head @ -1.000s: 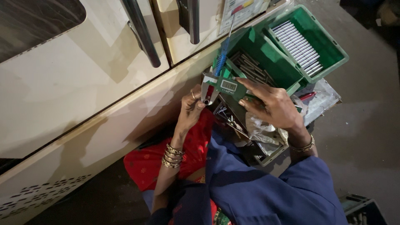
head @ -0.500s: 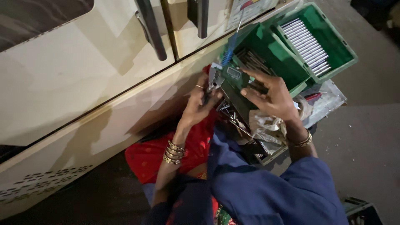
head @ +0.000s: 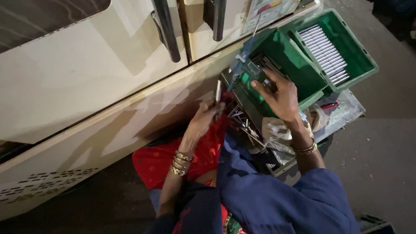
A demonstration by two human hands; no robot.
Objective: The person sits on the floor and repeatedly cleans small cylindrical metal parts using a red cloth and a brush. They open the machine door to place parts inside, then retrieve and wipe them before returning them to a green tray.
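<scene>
My right hand (head: 281, 96) grips a caliper (head: 243, 60) with a blue scale, holding it up over a green crate (head: 303, 71). My left hand (head: 204, 117) pinches a short metal rod (head: 218, 92) upright, just left of the caliper's jaws and apart from them. Gold bangles circle both wrists. A blue sleeve covers my right arm, and red cloth lies under my left forearm.
A second green crate (head: 362, 52) holds a row of metal rods (head: 325, 53). A cream machine housing (head: 86, 78) with dark handles (head: 167, 30) fills the left. A crumpled plastic bag (head: 277, 134) and a metal tray (head: 342, 115) with loose parts lie below the crates. Grey floor at right.
The hands have separated: my left hand has drawn the rod away from the caliper jaws, down and to the left, while my right hand keeps the caliper over the crate.
</scene>
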